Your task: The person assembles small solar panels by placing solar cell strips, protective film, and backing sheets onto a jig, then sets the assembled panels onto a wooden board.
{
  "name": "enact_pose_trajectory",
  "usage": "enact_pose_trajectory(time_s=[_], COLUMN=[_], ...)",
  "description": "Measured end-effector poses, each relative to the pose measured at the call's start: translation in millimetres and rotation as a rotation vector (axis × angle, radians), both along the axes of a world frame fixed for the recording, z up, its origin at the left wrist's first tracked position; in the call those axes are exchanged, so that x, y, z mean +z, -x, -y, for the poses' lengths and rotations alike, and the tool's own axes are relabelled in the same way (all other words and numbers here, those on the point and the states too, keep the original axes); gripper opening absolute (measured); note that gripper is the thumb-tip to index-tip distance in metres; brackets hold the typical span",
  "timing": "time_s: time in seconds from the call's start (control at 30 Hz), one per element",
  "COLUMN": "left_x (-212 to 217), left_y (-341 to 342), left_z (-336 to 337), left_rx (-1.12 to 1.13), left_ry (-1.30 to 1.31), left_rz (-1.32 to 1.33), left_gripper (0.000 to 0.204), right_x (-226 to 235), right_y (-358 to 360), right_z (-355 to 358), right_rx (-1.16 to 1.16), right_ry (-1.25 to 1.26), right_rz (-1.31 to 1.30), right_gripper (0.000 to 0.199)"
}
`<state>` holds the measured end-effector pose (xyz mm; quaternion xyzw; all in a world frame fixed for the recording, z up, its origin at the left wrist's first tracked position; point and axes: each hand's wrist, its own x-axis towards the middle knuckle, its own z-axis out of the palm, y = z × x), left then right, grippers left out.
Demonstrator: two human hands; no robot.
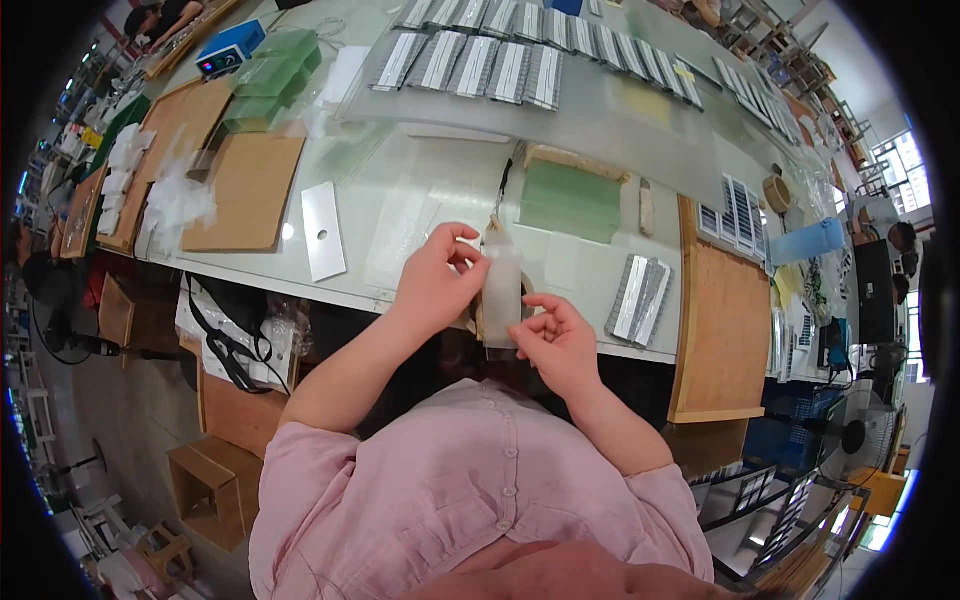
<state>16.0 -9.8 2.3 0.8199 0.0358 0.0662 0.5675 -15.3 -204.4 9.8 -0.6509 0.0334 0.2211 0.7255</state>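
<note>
At the table's front edge, both hands pinch a pale translucent strip (503, 280) that stands lengthwise in front of me. My left hand (440, 278) has thumb and forefinger closed on its upper left edge. Lower down on the other side, my right hand (556, 340) grips the right edge near the bottom end. A brown curved rim shows partly behind the strip; what it belongs to is hidden. Beyond lies a green translucent block (570, 202). To the right rests a small stack of grey and white striped pieces (640, 300).
A white plate with a hole (322, 232) lies left, near brown cardboard (245, 190). Green trays (272, 80) and a blue box (232, 48) stand farther back. Rows of striped pieces (475, 66) cover a raised translucent sheet. A wooden board (722, 330) overhangs the right edge.
</note>
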Motion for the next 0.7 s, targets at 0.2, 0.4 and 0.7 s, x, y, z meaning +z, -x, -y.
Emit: enact_pose_trajectory(time_s=[0.2,0.4,0.7], left_x=[13,18,12], left_y=[6,9,9], left_z=[7,8,11], left_rx=[-0.011,-0.026,-0.032], left_ry=[-0.179,-0.236,-0.308], left_rz=[-0.087,-0.135,-0.089], left_gripper=[0.037,0.038,0.040], right_x=[-3,-6,-9], right_y=[2,1,-1], right_z=[2,5,7], right_rx=[-0.023,0.001,0.030], right_ry=[0.041,0.079,0.114], right_rz=[0.028,0.024,0.013], right_gripper=[0.039,0.038,0.033])
